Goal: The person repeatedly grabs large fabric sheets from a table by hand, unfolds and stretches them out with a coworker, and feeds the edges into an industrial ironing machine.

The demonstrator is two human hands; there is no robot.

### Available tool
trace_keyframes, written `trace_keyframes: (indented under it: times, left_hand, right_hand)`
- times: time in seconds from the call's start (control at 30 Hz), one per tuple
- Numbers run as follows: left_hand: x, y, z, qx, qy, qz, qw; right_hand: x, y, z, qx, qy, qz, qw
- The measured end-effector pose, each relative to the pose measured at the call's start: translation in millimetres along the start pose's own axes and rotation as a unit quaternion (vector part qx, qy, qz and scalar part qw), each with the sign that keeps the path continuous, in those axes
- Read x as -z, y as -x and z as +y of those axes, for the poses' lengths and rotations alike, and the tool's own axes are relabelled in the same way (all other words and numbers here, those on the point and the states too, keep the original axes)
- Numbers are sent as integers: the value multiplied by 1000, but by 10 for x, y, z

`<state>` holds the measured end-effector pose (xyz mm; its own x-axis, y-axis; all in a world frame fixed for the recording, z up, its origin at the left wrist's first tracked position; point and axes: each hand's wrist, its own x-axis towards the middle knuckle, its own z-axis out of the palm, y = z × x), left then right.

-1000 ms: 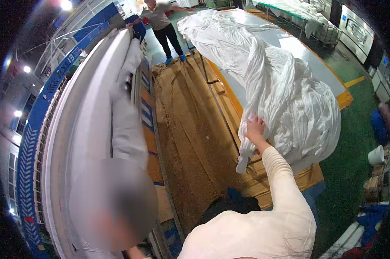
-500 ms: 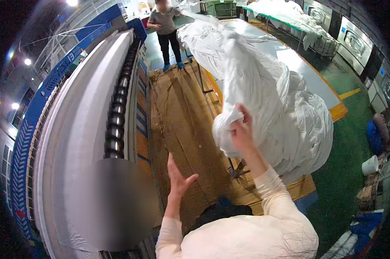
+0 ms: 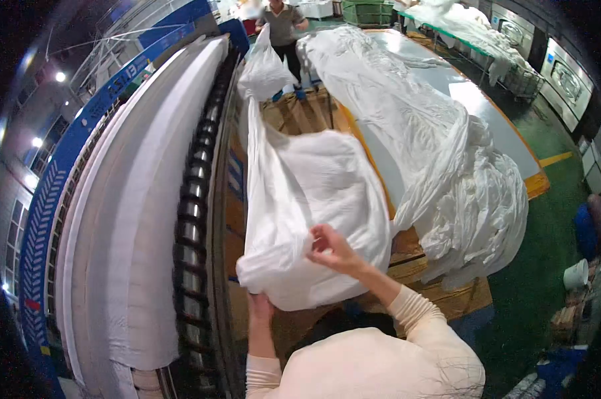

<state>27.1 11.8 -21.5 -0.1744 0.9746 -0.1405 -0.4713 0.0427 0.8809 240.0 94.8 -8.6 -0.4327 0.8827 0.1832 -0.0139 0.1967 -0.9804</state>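
A large white sheet (image 3: 333, 173) stretches in loose folds from in front of me toward the feeding side of the machine. My right hand (image 3: 331, 249) pinches the sheet near its middle front, fingers curled and thumb close to them. Under the sheet's near left corner is my left hand (image 3: 260, 307); it touches the cloth, and its fingers are hidden by it. At the far end, a bunched part of the sheet hangs in front of a co-worker (image 3: 282, 26). A big heap of white linen (image 3: 473, 179) lies on the table to the right, joined by a twisted strand of cloth.
A long ironing machine (image 3: 141, 193) with a black spiral roller (image 3: 197, 193) runs along my left. The white table (image 3: 473, 93) has an orange edge. Washing machines (image 3: 566, 83), a green-edged table (image 3: 446, 34) with linen and a white bucket (image 3: 576, 273) stand to the right.
The sheet has been drawn left off the heap and spread between the table and the machine. My right hand has moved left and down with it; my left hand is now under its corner.
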Motion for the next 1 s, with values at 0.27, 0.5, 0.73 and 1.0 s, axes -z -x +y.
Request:
trace_keyframes:
  times: [0.27,0.5,0.73,1.0]
  left_hand:
    - [-542,8,209,-138,-438,-22,888]
    - [-733,-83,218,-62,-103,-47,992]
    - [-1029,156,253,-123,-298,-268,908]
    - [185,635,-348,-108,-401,-209,885]
  right_hand:
    - [-1035,289,956,-192,-199,-79,958]
    - [-1576,831,857,-184,-325,-92,923]
    - [-1226,1032,660,-251,-539,48,803]
    - [-859,447,-247,-109,-575,185,790]
